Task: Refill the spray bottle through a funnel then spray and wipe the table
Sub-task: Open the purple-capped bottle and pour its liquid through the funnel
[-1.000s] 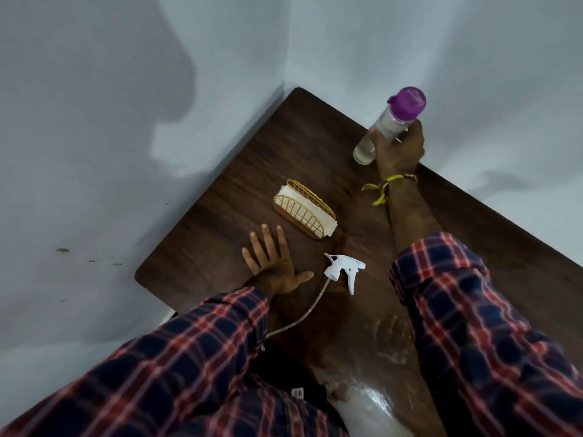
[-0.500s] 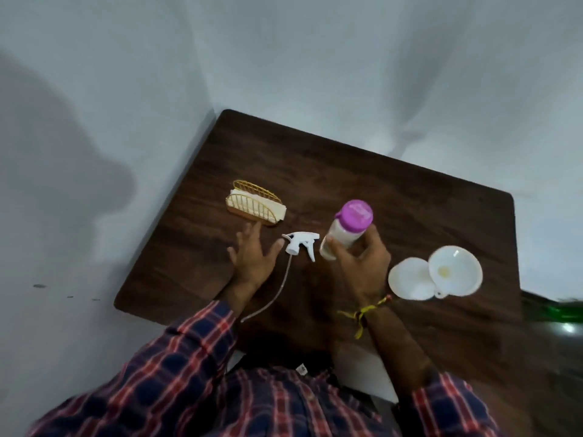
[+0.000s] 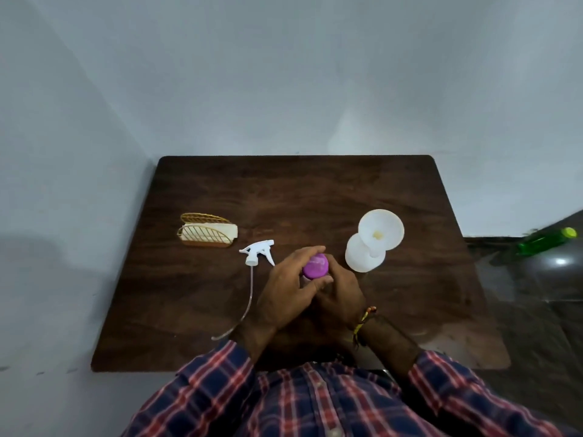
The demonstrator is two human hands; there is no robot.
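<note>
Early stage, by my read. Spray head (image 3: pixel 257 252) w/ its tube lay off the bottle on the table (image 3: pixel 315 190), at abt 9 o'clock from the hands. Funnel (image 3: pixel 381 230) sat in a white bottle (image 3: pixel 362 257) at 2 o'clock, likely the one to refill. Both hands met at table centre on the purple cap (image 3: pixel 316 266): left hand (image 3: pixel 290 294) had fingers curled over the cap, right hand (image 3: pixel 339 296) wrapped round the container below it, mostly hidden. Looked like uncapping. Pour, refit, spray, wipe all left. Tissue holder (image 3: pixel 206 233) untouched at 10 o'clock. No readable labels; pale marks on cap too blurred.
</note>
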